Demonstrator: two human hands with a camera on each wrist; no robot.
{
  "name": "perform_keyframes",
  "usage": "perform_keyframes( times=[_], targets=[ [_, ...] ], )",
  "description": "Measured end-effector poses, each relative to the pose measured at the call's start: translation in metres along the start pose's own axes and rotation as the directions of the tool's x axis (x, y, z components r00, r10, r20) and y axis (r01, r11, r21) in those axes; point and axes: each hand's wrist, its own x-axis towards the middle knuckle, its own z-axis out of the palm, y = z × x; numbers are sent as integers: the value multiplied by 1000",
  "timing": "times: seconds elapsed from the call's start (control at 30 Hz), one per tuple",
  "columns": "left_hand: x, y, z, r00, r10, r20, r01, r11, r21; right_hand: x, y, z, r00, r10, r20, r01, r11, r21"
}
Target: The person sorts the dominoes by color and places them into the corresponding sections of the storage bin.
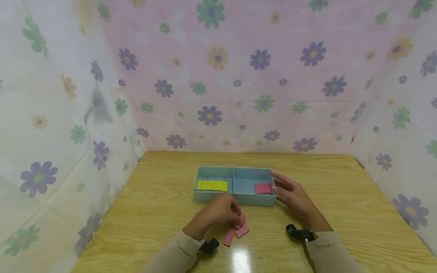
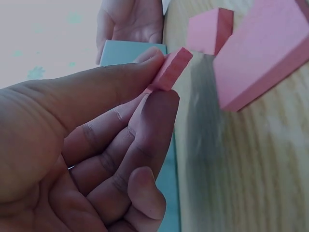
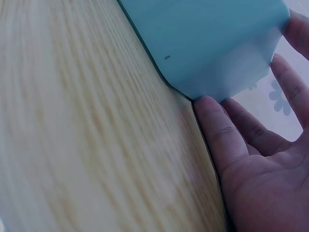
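Observation:
Between thumb and fingers, my left hand (image 1: 222, 210) pinches a small pink block (image 2: 174, 69), in front of the box. Two more pink blocks lie on the table below that hand, one flat block (image 1: 229, 237) and another (image 1: 242, 230) beside it. My right hand (image 1: 293, 195) rests with loosely extended fingers against the right end of a light blue two-compartment box (image 1: 235, 200). In the right wrist view its fingertips (image 3: 210, 107) touch the box's end near the tabletop. Yellow blocks (image 1: 212, 185) stand in a row in the left compartment; pink blocks (image 1: 263, 188) sit in the right one.
The wood-grain table (image 1: 164, 178) carries the box near its middle. A flower-patterned cloth (image 1: 239, 76) hangs behind and on both sides. Each wrist wears a black camera, the left one (image 1: 209, 246) close to the loose blocks.

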Motion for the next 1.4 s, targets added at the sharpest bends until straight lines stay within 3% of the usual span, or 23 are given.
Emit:
perform_keyframes(
  times=[0.57, 0.83, 1.17, 1.4],
  targets=[
    [5, 12, -16, 999, 33, -24, -33, 999, 24, 0, 2, 2, 1000, 8, -5, -8, 1000, -1],
    [9, 19, -24, 998, 56, -16, -56, 998, -4, 0, 1, 2, 1000, 14, -13, -14, 1000, -11],
    [14, 29, -39, 998, -18, 55, 23, 995, -100, 0, 1, 2, 1000, 27, -14, -28, 999, -19],
    [19, 41, -49, 987, -70, 143, 107, 958, -266, 1, 1, 1, 1000, 9, 5, -9, 1000, 8]
  ],
)
